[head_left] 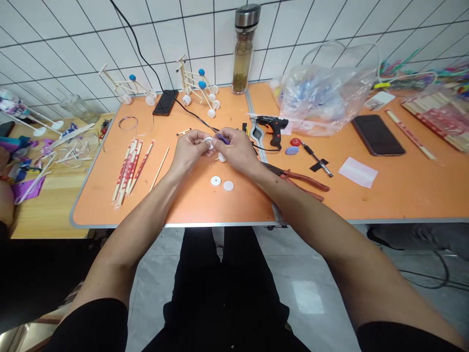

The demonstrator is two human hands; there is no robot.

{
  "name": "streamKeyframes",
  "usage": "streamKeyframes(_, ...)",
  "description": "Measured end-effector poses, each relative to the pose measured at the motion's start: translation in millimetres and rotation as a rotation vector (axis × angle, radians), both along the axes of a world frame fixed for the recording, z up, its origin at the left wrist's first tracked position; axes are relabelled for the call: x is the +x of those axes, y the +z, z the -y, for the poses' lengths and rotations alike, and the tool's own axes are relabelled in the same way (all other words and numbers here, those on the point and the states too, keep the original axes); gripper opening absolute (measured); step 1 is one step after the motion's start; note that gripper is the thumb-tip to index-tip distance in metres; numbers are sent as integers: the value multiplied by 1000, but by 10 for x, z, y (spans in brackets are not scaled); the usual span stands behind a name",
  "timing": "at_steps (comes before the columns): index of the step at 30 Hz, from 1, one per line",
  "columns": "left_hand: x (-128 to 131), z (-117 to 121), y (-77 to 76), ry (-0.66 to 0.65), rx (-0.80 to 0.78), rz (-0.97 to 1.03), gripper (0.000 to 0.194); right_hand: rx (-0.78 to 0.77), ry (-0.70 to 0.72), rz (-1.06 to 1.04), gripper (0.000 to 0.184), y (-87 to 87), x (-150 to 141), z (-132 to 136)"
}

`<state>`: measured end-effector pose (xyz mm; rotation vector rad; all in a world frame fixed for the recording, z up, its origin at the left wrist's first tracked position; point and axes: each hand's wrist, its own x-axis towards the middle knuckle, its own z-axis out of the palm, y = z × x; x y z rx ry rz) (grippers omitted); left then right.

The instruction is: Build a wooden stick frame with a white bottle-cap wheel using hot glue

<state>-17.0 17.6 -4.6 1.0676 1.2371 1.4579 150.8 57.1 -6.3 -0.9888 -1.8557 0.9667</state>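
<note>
My left hand (191, 150) pinches a small white plastic disc (208, 142) between thumb and fingers, above the orange table. Meeting it from the right, my right hand (237, 150) is closed around a slim tool with a purple handle (223, 139); its tip is hidden at the disc. Just below the fingers, another white piece (222, 157) shows in part. Nearer the table's front edge lie a ridged white wheel (216, 181) and a plain pale disc (228, 186). Red-handled pliers (298, 179) rest partly beneath my right forearm.
Wrapped chopsticks (128, 168) and one bare stick (159, 168) lie left. Behind stand two stick-built tricycles (200, 85), a phone (166, 102) and a tea bottle (242, 58). A glue gun (271, 128), its cord, a plastic bag (322, 98) and another phone (378, 134) are right.
</note>
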Motion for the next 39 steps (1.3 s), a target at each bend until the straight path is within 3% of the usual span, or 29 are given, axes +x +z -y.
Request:
streamKeyframes(6, 57, -27, -11, 83, -18, 116, 15, -33, -12, -53, 16, -84, -37, -49)
streamKeyframes(13, 45, -2, 20, 69, -2, -76, 18, -9, 25, -91, 18, -134, -62, -14)
streamKeyframes(19, 87, 10, 26, 109, -21, 16, 24, -98, 15, -143, 12, -170, -62, -44)
streamKeyframes(28, 102, 5, -14, 144, -16, 49, 29, -153, 43, -234, 41, -216, -60, -15)
streamKeyframes(35, 84, 42, 24, 145, -40, 70, 29, -182, 109, -277, 55, -111, -44, 46)
streamKeyframes(39, 73, 69, 23, 120, -17, 49, 28, -178, 118, -276, 53, -101, -38, 47)
